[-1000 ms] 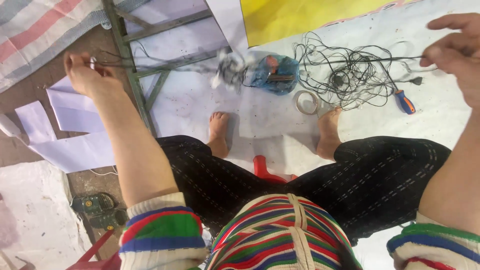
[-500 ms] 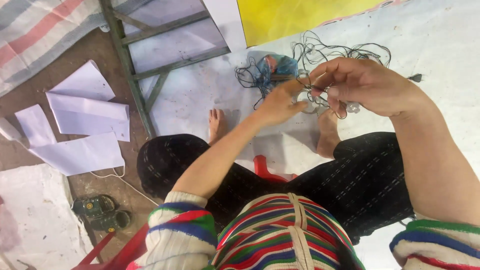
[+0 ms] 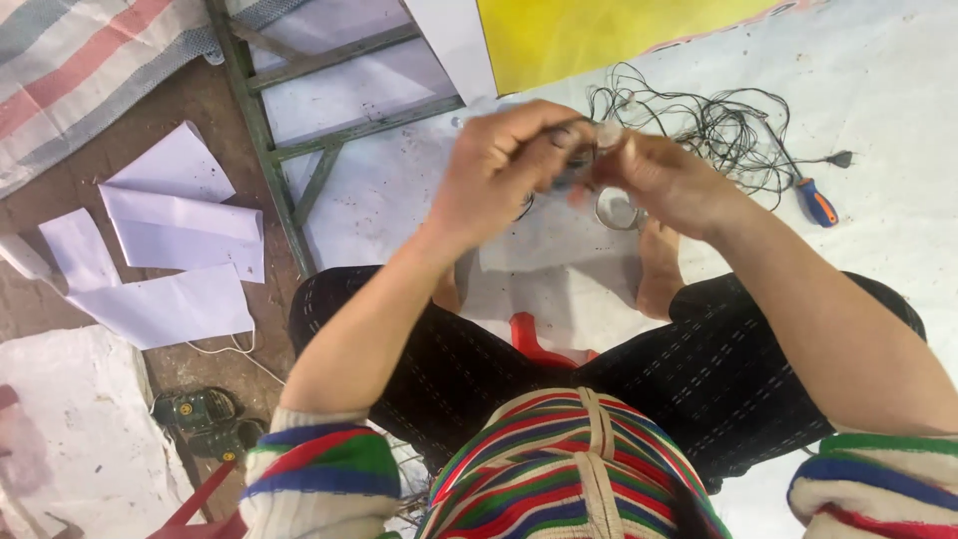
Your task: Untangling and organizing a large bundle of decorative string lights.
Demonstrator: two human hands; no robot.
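Pinching one thin dark wire (image 3: pixel 582 160) between left hand (image 3: pixel 504 170) and right hand (image 3: pixel 664 180), above wire tangle (image 3: pixel 718 125).

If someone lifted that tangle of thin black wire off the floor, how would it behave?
The black wire tangle looks thin and loosely looped, so it would probably droop and come up in one snagged clump. It seems light. Its plug would likely trail behind.

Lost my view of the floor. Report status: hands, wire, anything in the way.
Left hand and right hand together, pinching thin dark wire. Wire tangle beyond on white sheet. Screwdriver lies beside, apart. Nothing blocks the hands.
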